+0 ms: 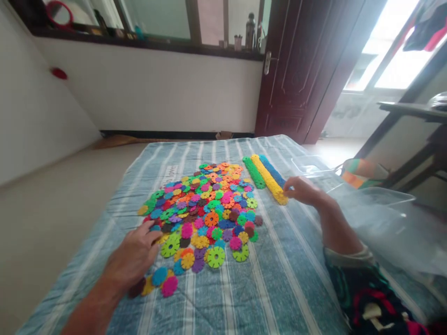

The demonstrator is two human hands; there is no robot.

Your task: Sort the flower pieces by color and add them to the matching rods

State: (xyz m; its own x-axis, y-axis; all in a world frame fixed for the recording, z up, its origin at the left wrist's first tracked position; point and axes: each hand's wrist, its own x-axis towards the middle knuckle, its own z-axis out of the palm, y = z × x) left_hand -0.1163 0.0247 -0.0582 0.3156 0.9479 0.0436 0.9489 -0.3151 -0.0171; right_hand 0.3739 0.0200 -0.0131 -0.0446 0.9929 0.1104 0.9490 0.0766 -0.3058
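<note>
Yellow disc stack (268, 179) touching right fingers (287, 185); left hand (134, 255) at loose disc pile (202, 209).

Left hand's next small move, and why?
Probably pick up the green plastic snowflake disc beside the left hand. It lies loose at the edge of the multicoloured plastic disc pile, within easy reach, and a long green stack of discs lies beyond the pile, so it could likely join that.
</note>
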